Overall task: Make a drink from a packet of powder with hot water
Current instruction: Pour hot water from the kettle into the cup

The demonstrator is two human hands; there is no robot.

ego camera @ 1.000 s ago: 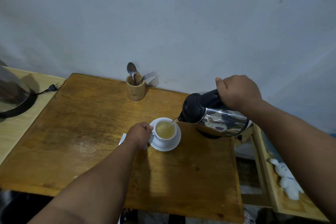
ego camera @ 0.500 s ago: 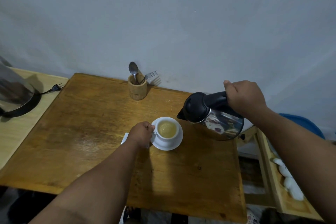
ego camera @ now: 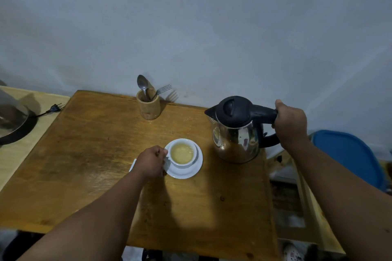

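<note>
A white cup full of pale yellow drink stands on a white saucer in the middle of the wooden table. My left hand grips the cup's handle on its left side. A steel kettle with a black lid stands upright at the table's right edge, and my right hand is closed around its black handle. A white packet corner peeks out from under my left hand.
A wooden holder with a spoon and a fork stands at the table's back edge by the wall. A plug and cord and a dark round appliance lie on the lighter surface at left. A blue lid and wooden shelf sit at right.
The kettle was tilted over the cup, pouring. It has swung back to the right, come upright and lowered onto the table's right edge. My left hand stayed on the cup.
</note>
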